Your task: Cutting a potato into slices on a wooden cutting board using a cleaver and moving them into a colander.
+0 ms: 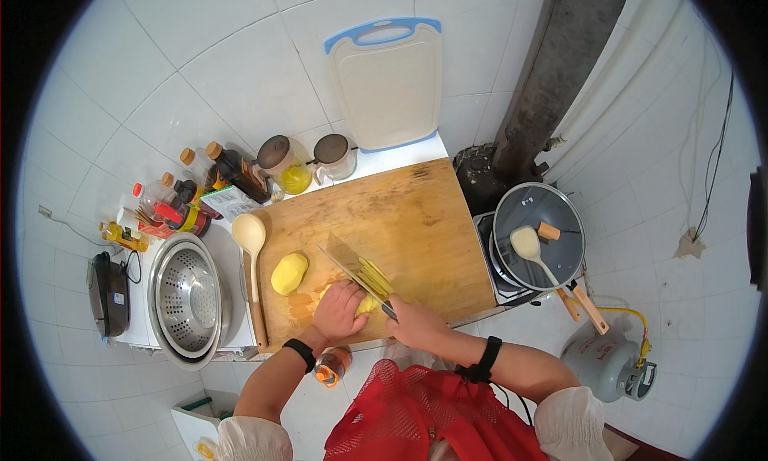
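On the wooden cutting board [414,221], my left hand [341,311] presses down on yellow slices [366,307] of what looks like peeled potato. My right hand [417,322] grips the dark handle of a kitchen knife [351,273], whose blade lies slantwise just right of my left fingers. Cut yellow strips [375,275] lie against the blade's right side. A whole peeled potato [290,274] rests to the left of my left hand. Beside it, along the board's left edge, lies a pale ladle [255,269] with a wooden handle end.
Steel bowls with a colander [187,299] stand left of the board. Bottles [240,171] and lidded jars [336,156] line its back edge. A white-and-blue cutting board [387,86] leans on the wall. At right, a lidded pan [539,236] sits on a stove, above a gas cylinder [606,365].
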Demonstrator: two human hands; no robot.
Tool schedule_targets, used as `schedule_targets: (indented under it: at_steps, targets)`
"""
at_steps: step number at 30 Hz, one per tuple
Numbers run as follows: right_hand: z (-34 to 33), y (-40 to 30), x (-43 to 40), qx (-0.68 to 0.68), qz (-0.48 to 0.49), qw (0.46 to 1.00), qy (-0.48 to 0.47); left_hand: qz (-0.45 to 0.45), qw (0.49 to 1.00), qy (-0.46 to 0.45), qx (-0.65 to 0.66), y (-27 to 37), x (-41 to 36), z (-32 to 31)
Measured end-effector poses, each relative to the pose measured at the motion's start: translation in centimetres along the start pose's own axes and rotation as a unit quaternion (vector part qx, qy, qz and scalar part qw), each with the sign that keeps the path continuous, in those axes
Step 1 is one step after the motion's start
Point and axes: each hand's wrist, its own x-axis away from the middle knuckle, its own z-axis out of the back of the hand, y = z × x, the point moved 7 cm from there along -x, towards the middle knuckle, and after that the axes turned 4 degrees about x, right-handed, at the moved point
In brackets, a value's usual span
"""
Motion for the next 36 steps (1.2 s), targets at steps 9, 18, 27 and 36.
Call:
schedule_targets:
  at_steps: [9,18,27,36]
  targets:
    - [-1.4,0.3,-0.7,0.018,0.003,1.0,-0.011,0.005,1.0,0.001,-0.01,0.0,0.1,-0.1]
    - [-1.8,1.3,-1.3,-0.038,-0.009,0.999,0.01,-0.001,1.0,-0.015,0.014,0.0,-0.4,0.6]
    - [-1.2,1.1,-1.3,-0.02,0.005,1.0,0.022,0.043,0.997,-0.056,0.029,0.3,0.2,2.6]
    - [-0.9,1.2,-1.2,-0.026,-0.006,0.999,0.023,0.02,0.999,-0.044,0.006,0.7,1.2,1.8]
